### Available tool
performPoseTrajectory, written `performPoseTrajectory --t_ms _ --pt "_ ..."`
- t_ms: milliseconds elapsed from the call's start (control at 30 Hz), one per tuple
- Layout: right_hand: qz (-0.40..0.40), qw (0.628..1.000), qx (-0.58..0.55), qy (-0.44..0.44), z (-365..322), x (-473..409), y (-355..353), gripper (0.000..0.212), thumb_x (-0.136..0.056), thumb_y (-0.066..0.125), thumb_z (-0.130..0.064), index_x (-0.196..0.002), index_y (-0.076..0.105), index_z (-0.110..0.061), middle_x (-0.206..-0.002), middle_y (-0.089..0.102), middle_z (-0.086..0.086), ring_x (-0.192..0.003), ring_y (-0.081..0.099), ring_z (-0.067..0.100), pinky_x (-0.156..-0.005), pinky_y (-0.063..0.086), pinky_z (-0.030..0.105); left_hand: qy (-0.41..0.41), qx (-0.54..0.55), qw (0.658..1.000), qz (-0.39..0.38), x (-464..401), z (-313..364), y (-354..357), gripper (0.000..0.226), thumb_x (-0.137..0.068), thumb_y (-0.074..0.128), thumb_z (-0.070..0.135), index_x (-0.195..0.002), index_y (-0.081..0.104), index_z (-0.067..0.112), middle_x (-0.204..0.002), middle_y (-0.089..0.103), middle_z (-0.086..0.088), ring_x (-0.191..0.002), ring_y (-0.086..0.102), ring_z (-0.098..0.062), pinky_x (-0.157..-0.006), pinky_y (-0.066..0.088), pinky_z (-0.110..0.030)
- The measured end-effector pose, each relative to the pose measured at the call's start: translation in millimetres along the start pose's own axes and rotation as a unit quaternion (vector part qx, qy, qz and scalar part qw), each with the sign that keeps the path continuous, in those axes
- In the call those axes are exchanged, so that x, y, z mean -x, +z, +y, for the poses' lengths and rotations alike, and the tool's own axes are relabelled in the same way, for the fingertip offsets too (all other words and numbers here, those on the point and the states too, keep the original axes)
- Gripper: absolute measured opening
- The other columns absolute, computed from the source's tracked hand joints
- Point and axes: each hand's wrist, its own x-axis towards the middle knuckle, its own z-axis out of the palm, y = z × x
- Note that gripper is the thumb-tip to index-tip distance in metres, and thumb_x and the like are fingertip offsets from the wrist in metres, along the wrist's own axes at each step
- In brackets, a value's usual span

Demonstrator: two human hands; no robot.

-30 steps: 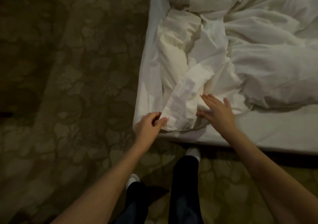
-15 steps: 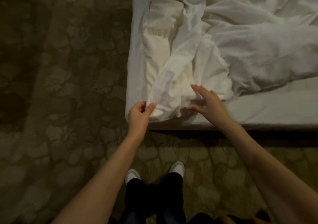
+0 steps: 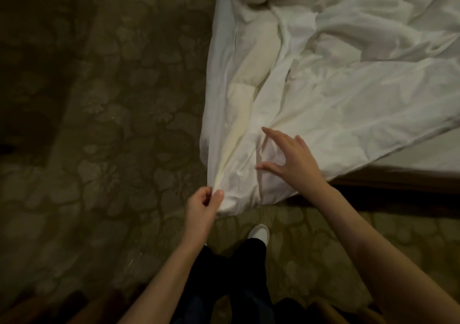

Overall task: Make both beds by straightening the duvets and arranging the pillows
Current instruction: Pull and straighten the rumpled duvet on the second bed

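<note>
While your left hand (image 3: 202,205) pinches the duvet (image 3: 323,104) corner off the bed's (image 3: 428,154) near edge, your right hand (image 3: 293,159) hovers spread above it.

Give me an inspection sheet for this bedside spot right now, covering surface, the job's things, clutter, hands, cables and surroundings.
Surface: white mattress, a bare strip showing at the right, below the duvet's edge.
Job's things: white duvet, rumpled, its corner drawn out over the bed's corner and hanging above the carpet; no pillow clearly told apart.
Clutter: nothing seen.
Hands: left hand pinches the duvet's corner tip; right hand open, fingers spread just over the fabric, contact unclear.
Cables: nothing seen.
Surroundings: dim room, patterned floral carpet; the person's dark trousers and a white shoe below.
</note>
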Motion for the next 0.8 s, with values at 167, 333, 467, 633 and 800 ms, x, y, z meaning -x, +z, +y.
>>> performPoseTrajectory --t_ms 167,333,467,633,800 --pt "-0.008 1.0 -0.006 0.019 -3 33 27 0.086 -0.072 0.05 -0.073 -0.142 0.044 -0.023 -0.133 0.049 0.008 -0.12 0.048 0.024 -0.101 0.042 0.047 -0.042 0.006 0.999 0.008 30 -59 -4 0.014 -0.091 0.062 0.014 -0.077 0.063 0.012 -0.072 0.064 -0.002 -0.07 0.059 -0.014 -0.06 0.044 -0.02" --pt "-0.034 0.997 -0.018 0.06 12 62 49 0.083 -0.073 0.057 -0.066 -0.143 0.041 -0.025 -0.143 0.041 0.01 -0.127 0.045 0.029 -0.102 0.041 0.048 -0.066 -0.017 0.998 0.014 30 -73 12 0.012 -0.087 0.066 0.013 -0.097 0.06 0.013 -0.086 0.062 0.003 -0.082 0.06 -0.014 -0.068 0.047 -0.017" --pt "-0.068 0.988 -0.09 0.108 11 74 54 0.081 -0.071 0.057 -0.059 -0.144 0.037 -0.028 -0.15 0.032 0.004 -0.134 0.036 0.022 -0.106 0.037 0.035 0.062 -0.121 0.986 0.101 32 -47 12 0.034 -0.085 0.069 0.014 -0.115 0.054 0.022 -0.104 0.05 0.008 -0.091 0.053 -0.008 -0.076 0.044 -0.019" --pt "-0.073 0.989 -0.084 0.101 13 69 53 0.081 -0.075 0.066 -0.05 -0.146 0.034 -0.028 -0.152 0.03 0.003 -0.137 0.033 0.019 -0.104 0.029 0.024 0.158 -0.172 0.972 0.031 -13 13 33 0.024 -0.091 0.061 0.014 -0.115 0.064 0.013 -0.113 0.055 0.0 -0.102 0.058 -0.017 -0.088 0.049 -0.031" --pt "-0.036 0.993 -0.064 0.097 19 59 45 0.08 -0.077 0.072 -0.041 -0.146 0.034 -0.024 -0.152 0.031 0.002 -0.138 0.03 0.017 -0.104 0.025 0.021 0.155 -0.158 0.975 0.033 -59 34 66 0.036 -0.093 0.059 0.017 -0.129 0.057 0.012 -0.126 0.058 -0.004 -0.115 0.055 -0.017 -0.1 0.046 -0.036"
